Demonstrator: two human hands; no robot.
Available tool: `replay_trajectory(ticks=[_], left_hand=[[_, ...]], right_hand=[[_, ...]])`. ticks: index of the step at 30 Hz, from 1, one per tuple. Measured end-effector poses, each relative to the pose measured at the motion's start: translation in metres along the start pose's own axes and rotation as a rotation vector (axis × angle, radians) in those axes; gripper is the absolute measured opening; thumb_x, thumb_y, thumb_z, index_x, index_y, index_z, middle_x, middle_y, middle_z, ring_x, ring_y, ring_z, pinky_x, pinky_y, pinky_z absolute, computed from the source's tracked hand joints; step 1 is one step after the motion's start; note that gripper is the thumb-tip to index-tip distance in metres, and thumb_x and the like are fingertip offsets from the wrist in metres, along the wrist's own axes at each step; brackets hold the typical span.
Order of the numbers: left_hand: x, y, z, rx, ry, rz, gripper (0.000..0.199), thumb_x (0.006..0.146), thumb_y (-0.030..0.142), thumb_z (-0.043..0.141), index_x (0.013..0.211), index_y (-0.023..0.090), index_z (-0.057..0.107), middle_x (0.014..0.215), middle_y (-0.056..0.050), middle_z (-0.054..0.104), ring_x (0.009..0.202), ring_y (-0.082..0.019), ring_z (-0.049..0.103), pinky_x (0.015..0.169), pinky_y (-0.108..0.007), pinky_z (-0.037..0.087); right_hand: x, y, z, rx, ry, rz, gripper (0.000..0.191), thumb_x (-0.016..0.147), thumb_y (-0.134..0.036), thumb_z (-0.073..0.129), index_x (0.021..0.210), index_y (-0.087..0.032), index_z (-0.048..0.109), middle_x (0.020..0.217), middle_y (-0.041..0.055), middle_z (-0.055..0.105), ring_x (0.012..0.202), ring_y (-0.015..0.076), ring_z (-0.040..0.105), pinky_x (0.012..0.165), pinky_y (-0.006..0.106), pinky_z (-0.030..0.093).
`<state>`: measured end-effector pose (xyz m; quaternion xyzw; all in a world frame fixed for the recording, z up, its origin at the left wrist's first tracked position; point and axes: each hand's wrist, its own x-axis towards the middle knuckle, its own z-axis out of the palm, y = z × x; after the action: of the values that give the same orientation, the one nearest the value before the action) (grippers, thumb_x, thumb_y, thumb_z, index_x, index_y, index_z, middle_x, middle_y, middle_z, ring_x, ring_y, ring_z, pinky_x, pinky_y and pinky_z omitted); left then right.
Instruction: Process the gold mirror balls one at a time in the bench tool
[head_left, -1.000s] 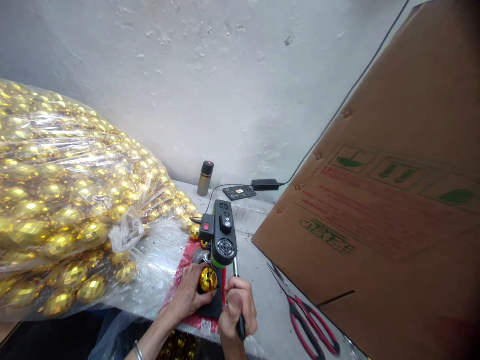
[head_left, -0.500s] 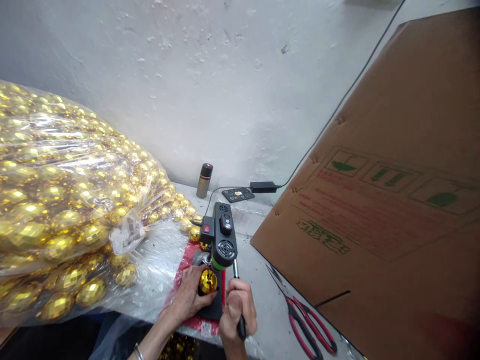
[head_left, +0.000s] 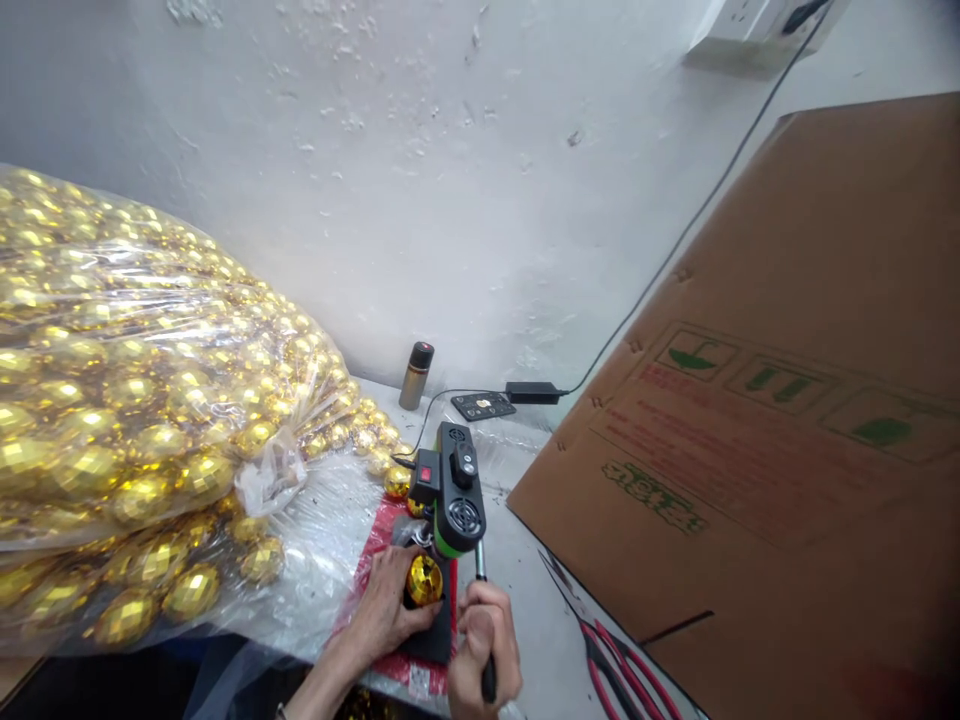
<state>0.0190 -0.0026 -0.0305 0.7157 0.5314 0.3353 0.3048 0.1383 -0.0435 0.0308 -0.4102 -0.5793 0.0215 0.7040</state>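
A small black and green machine [head_left: 459,490] with a red switch stands on a red plastic sheet [head_left: 373,530] on the table. My left hand [head_left: 386,600] grips a shiny gold faceted ball [head_left: 425,580] at the front of the machine, thumb on its near side and fingers on its far side. My right hand [head_left: 486,640] is closed round the black handle [head_left: 489,682] of the machine's metal lever, to the right of the ball. Two more gold balls [head_left: 397,482] lie behind the machine's left side.
A clear bag of gold balls [head_left: 150,400] fills the left. At the right stand a cardboard box [head_left: 750,400] and red-handled scissors [head_left: 622,670]. Behind are a bottle [head_left: 416,376], a phone-like black item [head_left: 484,405] and a power adapter [head_left: 534,392] with its cable.
The camera view has shifted, so the whole scene sits slightly lower and further right, and a wall socket shows at the top. Both hands keep their holds.
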Motion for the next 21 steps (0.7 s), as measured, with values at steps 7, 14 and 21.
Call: replay_trajectory(ticks=[7,14,21], left_hand=[[0.002,0.007,-0.005,-0.032,-0.033,-0.029,0.056,0.078,0.03,0.076,0.131,0.021,0.061,0.123,-0.012,0.067,0.116,-0.033,0.058,0.105,-0.049,0.044],[-0.028,-0.011,-0.012,-0.079,-0.036,0.003,0.065,0.075,0.027,0.078,0.138,0.027,0.058,0.136,-0.014,0.064,0.128,-0.037,0.056,0.111,-0.055,0.043],[-0.045,-0.049,-0.037,0.031,0.056,0.035,0.085,0.077,0.057,0.076,0.152,0.032,0.045,0.149,-0.013,0.057,0.136,-0.039,0.052,0.112,-0.056,0.045]], right_hand=[[0.009,-0.004,-0.001,0.01,-0.021,-0.01,0.039,0.103,-0.028,0.045,0.065,-0.021,0.051,0.071,-0.0006,0.056,0.061,0.013,0.055,0.057,0.026,0.043],[0.065,-0.051,-0.009,-0.005,-0.1,0.239,0.037,0.104,-0.034,0.047,0.07,-0.021,0.054,0.064,-0.0034,0.045,0.053,0.0114,0.043,0.05,0.024,0.036],[0.04,-0.037,-0.006,0.044,-0.077,0.201,0.038,0.104,-0.031,0.048,0.068,-0.02,0.053,0.07,-0.0004,0.051,0.057,0.0112,0.046,0.051,0.024,0.036]])
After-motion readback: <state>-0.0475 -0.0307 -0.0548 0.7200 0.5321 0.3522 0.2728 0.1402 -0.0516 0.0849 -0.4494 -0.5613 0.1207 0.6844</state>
